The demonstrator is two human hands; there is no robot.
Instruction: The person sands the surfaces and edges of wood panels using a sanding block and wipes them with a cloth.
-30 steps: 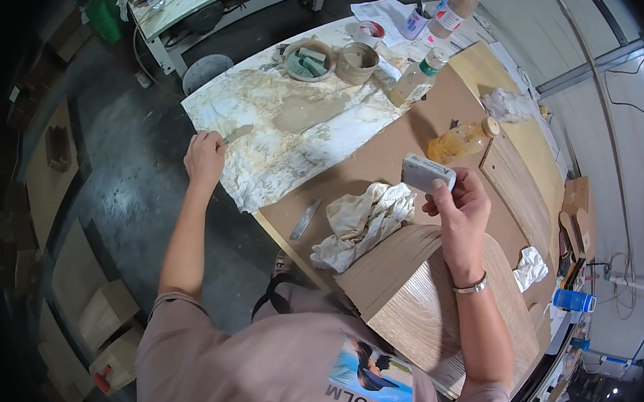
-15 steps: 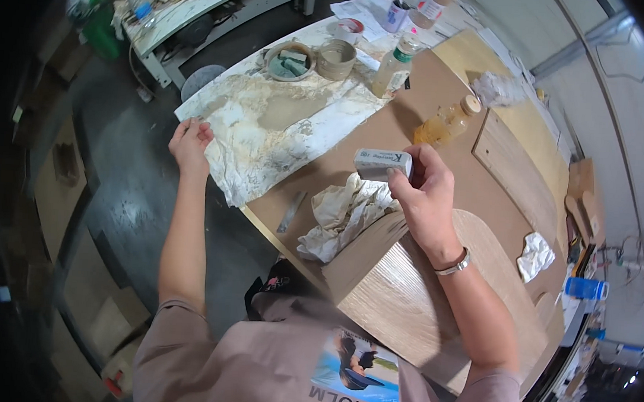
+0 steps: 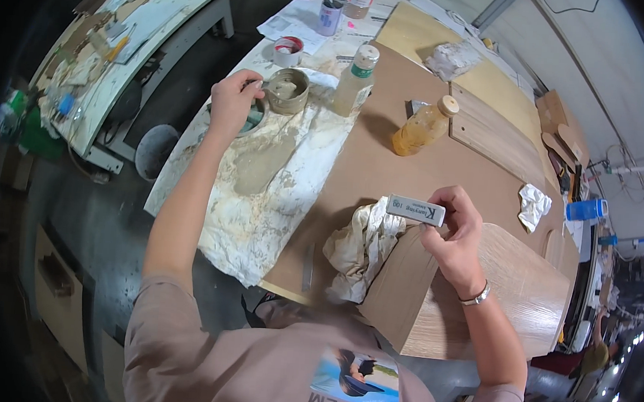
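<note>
My right hand [image 3: 456, 236] grips a small rectangular block [image 3: 415, 210], pale grey with dark print on its side, between thumb and fingers. Below it lie a crumpled off-white cloth [image 3: 363, 249] and a large wood-grained piece [image 3: 506, 288] with a rounded end, partly behind my right forearm. My left hand [image 3: 233, 101] is over a bowl [image 3: 254, 119] with greenish contents, mostly hidden by the hand. Its fingers are curled with the tips together; whatever they may hold is too small to make out. Right beside them stands a round clay-coloured pot [image 3: 288, 92].
A stained white sheet [image 3: 301, 177] covers the table's left part. A clear bottle [image 3: 355, 84], a bottle of amber liquid [image 3: 424, 126], a tape roll [image 3: 287, 51] and a purple-and-white cup [image 3: 329, 17] stand farther back. A flat board [image 3: 495, 131] and a crumpled white cloth [image 3: 534, 206] lie right.
My left hand has moved from the sheet's left edge up and away to the bowl. The right hand still holds the block, now turned more level. The view has shifted.
</note>
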